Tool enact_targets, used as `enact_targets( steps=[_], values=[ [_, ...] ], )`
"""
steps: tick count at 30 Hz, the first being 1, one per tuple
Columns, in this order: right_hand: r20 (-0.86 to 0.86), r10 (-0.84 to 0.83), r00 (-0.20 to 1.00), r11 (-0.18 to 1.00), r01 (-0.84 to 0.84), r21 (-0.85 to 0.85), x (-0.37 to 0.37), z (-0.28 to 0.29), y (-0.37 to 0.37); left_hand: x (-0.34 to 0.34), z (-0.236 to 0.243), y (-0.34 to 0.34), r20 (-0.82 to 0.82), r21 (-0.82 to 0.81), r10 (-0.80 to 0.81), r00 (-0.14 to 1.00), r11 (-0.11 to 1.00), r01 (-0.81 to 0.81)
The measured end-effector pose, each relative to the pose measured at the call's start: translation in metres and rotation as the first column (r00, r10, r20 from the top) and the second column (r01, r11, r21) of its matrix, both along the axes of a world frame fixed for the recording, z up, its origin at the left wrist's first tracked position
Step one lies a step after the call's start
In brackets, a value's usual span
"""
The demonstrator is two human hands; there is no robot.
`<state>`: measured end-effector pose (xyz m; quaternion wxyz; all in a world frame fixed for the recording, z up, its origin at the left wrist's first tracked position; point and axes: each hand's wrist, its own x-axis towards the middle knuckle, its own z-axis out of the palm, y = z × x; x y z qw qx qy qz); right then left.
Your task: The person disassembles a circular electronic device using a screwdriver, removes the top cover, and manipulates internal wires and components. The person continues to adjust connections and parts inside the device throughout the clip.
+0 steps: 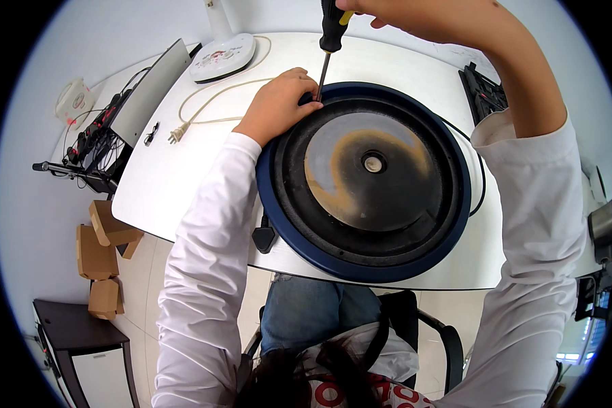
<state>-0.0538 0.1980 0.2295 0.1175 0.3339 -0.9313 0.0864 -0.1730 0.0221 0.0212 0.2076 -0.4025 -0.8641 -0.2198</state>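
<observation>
A round dark-blue appliance (444, 239) with a black inner ring and a stained metal plate (341, 183) lies on the white table (156, 194). My right hand (394, 20), high at the top, grips a black-and-yellow screwdriver (332, 27), held upright with its shaft down at the appliance's back-left rim. My left hand (285, 98) is closed at that rim, its fingertips around the screwdriver's lower end; what they hold there is hidden. A black plug (264, 238) lies beside the appliance's front left.
A white device (222, 58) and cream cord with plug (178, 132) lie behind left. A black open case (481, 95) is at back right. Cluttered cables (95, 156), cardboard boxes (95, 251) and a dark cabinet (81, 326) are at left. A chair armrest (449, 347) is below.
</observation>
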Motion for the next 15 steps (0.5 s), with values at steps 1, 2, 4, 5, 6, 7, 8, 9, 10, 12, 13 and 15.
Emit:
enact_targets(
  steps=[1, 2, 4, 5, 6, 7, 8, 9, 10, 12, 13, 15],
  values=[
    [-0.016, 0.027, 1.0, 1.0, -0.027, -0.002, 0.004, -0.001, 0.001, -0.001, -0.002, 0.0, -0.068, 0.016, -0.014, 0.998, 1.0, 0.016],
    [-0.054, 0.026, 0.998, 1.0, -0.026, 0.005, 0.007, -0.005, -0.001, -0.002, -0.003, -0.001, -0.135, 0.03, -0.027, 0.991, 0.999, 0.031],
    [-0.096, 0.06, 0.994, 0.998, -0.059, 0.014, 0.005, -0.009, 0.001, -0.003, -0.003, -0.002, 0.062, 0.186, -0.091, 0.994, 0.979, 0.078],
    [-0.099, 0.094, 0.991, 0.996, -0.093, 0.016, 0.0, -0.009, 0.004, -0.002, -0.002, -0.001, 0.156, 0.266, -0.135, 0.978, 0.96, 0.09],
    [-0.094, 0.095, 0.991, 0.995, -0.094, 0.022, -0.001, -0.008, 0.005, -0.001, -0.002, -0.001, 0.182, 0.286, -0.124, 0.976, 0.956, 0.068],
    [-0.088, 0.1, 0.991, 0.995, -0.098, 0.026, -0.002, -0.008, 0.005, 0.002, -0.002, -0.002, 0.209, 0.304, -0.111, 0.972, 0.952, 0.043],
    [-0.073, 0.072, 0.995, 0.997, -0.069, 0.035, -0.002, -0.007, 0.002, 0.003, -0.002, -0.003, 0.235, 0.321, -0.098, 0.967, 0.947, 0.018],
    [-0.066, 0.072, 0.995, 0.997, -0.07, 0.038, -0.006, -0.006, 0.001, 0.003, -0.003, -0.004, 0.259, 0.319, -0.12, 0.958, 0.947, 0.032],
    [-0.06, 0.07, 0.996, 0.997, -0.067, 0.043, -0.008, -0.004, 0.001, 0.002, -0.002, -0.004, 0.28, 0.321, -0.144, 0.949, 0.946, 0.049],
    [-0.074, 0.074, 0.995, 0.997, -0.073, 0.018, -0.019, -0.001, 0.004, 0.001, 0.0, -0.002, 0.315, 0.317, -0.177, 0.932, 0.946, 0.073],
    [-0.083, 0.058, 0.995, 0.998, -0.059, -0.008, -0.021, -0.002, 0.002, 0.001, -0.001, -0.004, 0.331, 0.309, -0.181, 0.926, 0.948, 0.074],
    [-0.122, -0.01, 0.993, 0.998, 0.002, -0.064, -0.023, -0.008, -0.004, 0.001, -0.002, -0.006, 0.328, 0.294, -0.179, 0.928, 0.952, 0.08]
  ],
)
